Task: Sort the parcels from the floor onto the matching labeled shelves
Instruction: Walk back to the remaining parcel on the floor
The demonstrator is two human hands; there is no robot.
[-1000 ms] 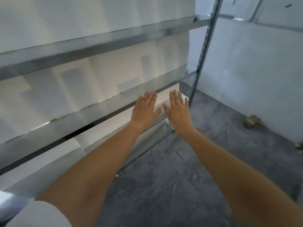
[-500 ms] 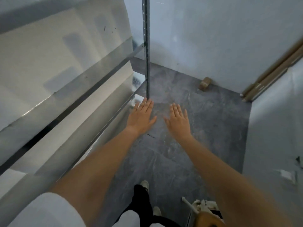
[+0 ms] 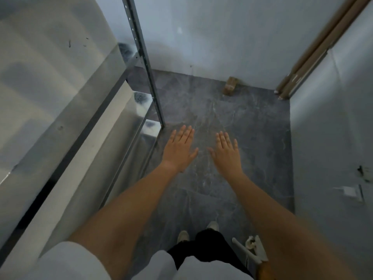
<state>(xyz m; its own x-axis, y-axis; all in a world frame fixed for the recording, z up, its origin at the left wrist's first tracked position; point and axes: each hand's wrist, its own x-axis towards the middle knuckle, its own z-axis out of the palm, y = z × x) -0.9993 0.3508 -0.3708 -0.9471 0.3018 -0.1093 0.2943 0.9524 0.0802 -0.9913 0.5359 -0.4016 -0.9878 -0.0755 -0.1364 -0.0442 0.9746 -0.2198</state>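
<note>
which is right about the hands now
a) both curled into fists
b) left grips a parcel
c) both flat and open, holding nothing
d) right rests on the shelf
c: the left hand and right hand are stretched out over the grey floor with straight fingers and nothing in them.

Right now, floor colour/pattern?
Dark grey floor with pale marble-like veining, best seen in the head view.

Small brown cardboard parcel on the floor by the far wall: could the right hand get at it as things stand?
Probably not yet. The small brown cardboard parcel lies well beyond the open right hand. Bare grey floor between them leaves the way free.
</note>
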